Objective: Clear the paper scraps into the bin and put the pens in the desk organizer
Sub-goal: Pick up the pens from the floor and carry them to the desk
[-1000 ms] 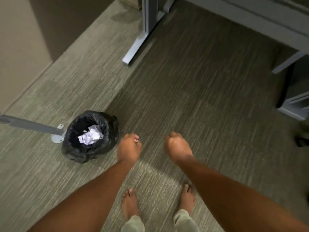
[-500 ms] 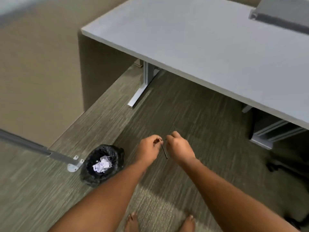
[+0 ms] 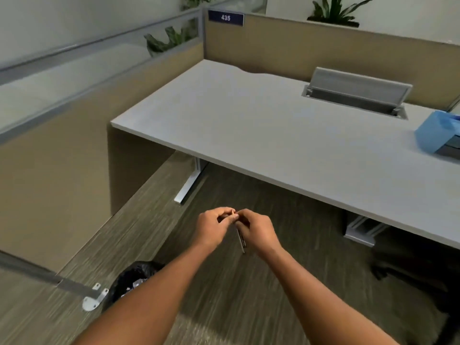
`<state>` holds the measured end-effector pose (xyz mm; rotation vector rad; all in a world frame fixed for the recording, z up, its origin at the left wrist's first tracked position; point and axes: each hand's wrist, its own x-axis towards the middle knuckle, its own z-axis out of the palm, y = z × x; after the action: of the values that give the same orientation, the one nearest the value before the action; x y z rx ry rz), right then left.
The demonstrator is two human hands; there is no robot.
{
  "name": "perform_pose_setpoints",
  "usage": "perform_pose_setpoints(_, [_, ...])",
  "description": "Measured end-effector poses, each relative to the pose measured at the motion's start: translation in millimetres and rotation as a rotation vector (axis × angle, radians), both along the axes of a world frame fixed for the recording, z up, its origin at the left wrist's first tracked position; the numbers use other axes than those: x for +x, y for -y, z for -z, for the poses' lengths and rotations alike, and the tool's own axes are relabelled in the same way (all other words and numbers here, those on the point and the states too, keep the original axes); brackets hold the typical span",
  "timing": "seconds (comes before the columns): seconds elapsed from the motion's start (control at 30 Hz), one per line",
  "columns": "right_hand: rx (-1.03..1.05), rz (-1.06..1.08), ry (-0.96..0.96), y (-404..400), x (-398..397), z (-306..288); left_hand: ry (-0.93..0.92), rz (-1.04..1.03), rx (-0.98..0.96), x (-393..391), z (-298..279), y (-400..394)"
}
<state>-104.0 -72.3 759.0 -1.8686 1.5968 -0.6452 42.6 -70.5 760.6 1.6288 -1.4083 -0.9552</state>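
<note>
My left hand (image 3: 212,229) and my right hand (image 3: 256,231) meet in front of me above the carpet, fingertips touching. A thin dark pen (image 3: 241,239) hangs down between them, pinched at its top by both hands. The bin (image 3: 132,280), lined with a black bag, stands on the floor at lower left, partly hidden behind my left forearm, with white paper scraps inside. A blue desk organizer (image 3: 435,134) sits at the right edge of the grey desk (image 3: 261,125).
Beige partition panels (image 3: 62,170) enclose the desk on the left and behind. A flip-up cable tray (image 3: 356,93) is set into the desk's back. A metal desk leg (image 3: 190,181) stands under the desk. A dark chair base (image 3: 408,267) lies at right.
The view has lifted from the floor and bin up to the desk. My hands have come together, and the pen held by the left hand is now gripped by both.
</note>
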Motion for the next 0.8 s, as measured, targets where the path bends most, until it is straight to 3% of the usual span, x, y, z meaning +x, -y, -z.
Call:
perform_pose_setpoints(0.2, [-0.054, 0.11, 0.147, 22, -67, -42, 0.057, 0.166, -0.06, -63, -36, 22])
perform_pose_setpoints(0.37, [-0.114, 0.245, 0.286, 51, -129, -80, 0.101, 0.332, 0.001, -123, -56, 39])
perform_pose_setpoints(0.53, [-0.104, 0.28, 0.376, 73, -177, -105, 0.093, 0.293, -0.066, -178, -75, 57])
perform_pose_setpoints(0.8, [-0.115, 0.324, 0.439, 93, -236, -110, 0.055, 0.4, -0.01, -215, -82, 98])
